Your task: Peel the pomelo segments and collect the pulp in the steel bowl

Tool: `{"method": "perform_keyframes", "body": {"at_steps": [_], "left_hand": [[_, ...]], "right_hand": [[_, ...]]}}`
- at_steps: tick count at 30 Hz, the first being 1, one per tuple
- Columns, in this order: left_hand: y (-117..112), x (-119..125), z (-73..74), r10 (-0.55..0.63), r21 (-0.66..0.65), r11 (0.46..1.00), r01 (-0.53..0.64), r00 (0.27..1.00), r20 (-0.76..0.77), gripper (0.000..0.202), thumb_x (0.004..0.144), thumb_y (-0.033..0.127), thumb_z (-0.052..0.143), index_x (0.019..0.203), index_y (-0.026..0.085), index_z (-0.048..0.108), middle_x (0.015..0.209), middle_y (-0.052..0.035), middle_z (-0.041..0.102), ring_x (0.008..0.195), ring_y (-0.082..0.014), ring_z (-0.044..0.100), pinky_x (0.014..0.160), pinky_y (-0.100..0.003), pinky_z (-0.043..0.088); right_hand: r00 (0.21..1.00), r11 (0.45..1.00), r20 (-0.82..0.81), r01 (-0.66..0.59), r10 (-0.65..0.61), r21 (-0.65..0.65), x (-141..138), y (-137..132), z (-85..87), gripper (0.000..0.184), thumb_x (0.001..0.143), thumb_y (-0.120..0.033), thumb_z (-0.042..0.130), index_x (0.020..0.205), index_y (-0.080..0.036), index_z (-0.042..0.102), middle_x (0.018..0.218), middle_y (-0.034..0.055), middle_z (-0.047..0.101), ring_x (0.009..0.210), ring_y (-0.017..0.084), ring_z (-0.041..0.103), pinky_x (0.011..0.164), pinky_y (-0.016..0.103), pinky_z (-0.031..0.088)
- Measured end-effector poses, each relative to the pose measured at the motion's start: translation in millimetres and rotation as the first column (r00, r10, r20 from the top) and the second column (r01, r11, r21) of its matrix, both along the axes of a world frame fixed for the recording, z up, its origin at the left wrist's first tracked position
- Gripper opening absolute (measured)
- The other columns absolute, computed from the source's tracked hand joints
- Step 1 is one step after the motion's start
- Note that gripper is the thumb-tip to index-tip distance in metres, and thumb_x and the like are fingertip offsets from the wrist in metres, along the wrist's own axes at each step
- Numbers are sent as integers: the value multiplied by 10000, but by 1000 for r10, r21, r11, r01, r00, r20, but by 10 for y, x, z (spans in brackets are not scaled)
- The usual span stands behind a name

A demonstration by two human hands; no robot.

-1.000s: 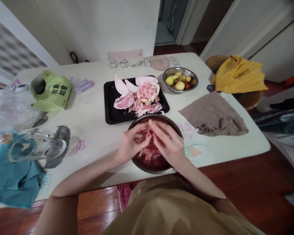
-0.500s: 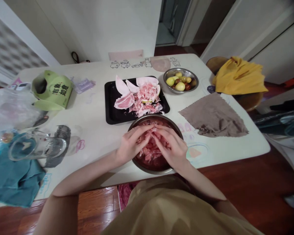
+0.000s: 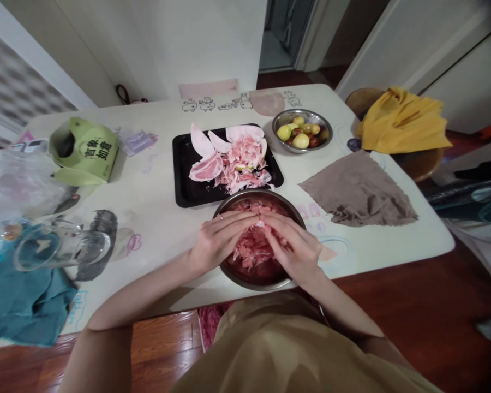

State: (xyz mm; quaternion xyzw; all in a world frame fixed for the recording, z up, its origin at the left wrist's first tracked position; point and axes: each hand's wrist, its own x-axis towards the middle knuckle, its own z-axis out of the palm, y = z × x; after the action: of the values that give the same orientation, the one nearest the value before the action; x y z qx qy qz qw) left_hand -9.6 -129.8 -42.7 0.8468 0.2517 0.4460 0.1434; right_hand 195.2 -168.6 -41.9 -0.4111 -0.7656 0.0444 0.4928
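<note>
Pink pulp, heaped in steel bowl at near edge of table, under both hands. White table, doodles on surface, takes up most of view. Black tray just beyond bowl; can't tell if the rims touch. On tray: pale peel wedges, one pink fruit chunk, pile of pink scraps. Yellow cloth bunched over a round wooden seat, off table's far right corner. Grey-brown cloth spread on right side of table, edge crumpled. Teal cloth hangs over near left edge. Clear plastic bag along left edge, next to green box with black characters. Clear glass jug near the teal cloth. Left hand and right hand meet over middle of steel bowl, fingers bent inward, tips nearly together. Small bowl right of tray, holds yellow-green and reddish-brown round fruit. Small pale piece pinched between both hands' fingertips, gap narrow; exact shape hidden. Thin ring on a left finger.
</note>
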Motion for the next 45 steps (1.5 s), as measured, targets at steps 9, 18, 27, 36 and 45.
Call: {"method": "perform_keyframes", "body": {"at_steps": [9,18,27,36,45], "left_hand": [[83,-34,123,-44,-185,982,47,999,22,295,949,28,571,1126,185,747,1078,-68,804,1002,-155,774,929,-280,632],[-13,43,120,101,-334,938,-89,995,18,154,928,132,677,1049,173,764,983,-63,817,855,-153,787,808,-232,642],[7,-6,80,-53,-96,994,57,998,44,240,953,91,628,1164,166,717,1085,-89,794,1018,-169,768,940,-310,643],[71,-169,241,-92,349,924,158,976,-199,232,1026,167,542,1204,159,691,1198,-75,772,1206,-188,710,970,-294,652],[140,-147,238,-159,251,946,203,970,-186,257,983,132,607,1231,119,672,1167,-116,777,1181,-213,722,970,-330,650]], "right_hand": [[984,980,-48,-177,173,-91,145,112,36,389,937,-11,574,1248,-221,675,1186,67,774,1100,167,746,997,320,627],[997,984,-79,-16,2,-180,21,115,49,391,856,-251,799,1226,-222,679,1119,56,785,1006,194,761,973,339,631],[991,997,-124,-52,45,-61,36,55,93,272,891,-98,715,1140,-209,721,981,54,794,881,178,759,865,343,654],[950,950,-62,-299,305,90,129,25,87,484,851,-35,710,1320,-145,663,1130,147,779,1097,257,743,906,429,661],[930,931,-52,-362,364,43,181,146,88,388,902,-85,670,1278,-180,670,1100,124,775,1067,240,745,877,447,667]]}}
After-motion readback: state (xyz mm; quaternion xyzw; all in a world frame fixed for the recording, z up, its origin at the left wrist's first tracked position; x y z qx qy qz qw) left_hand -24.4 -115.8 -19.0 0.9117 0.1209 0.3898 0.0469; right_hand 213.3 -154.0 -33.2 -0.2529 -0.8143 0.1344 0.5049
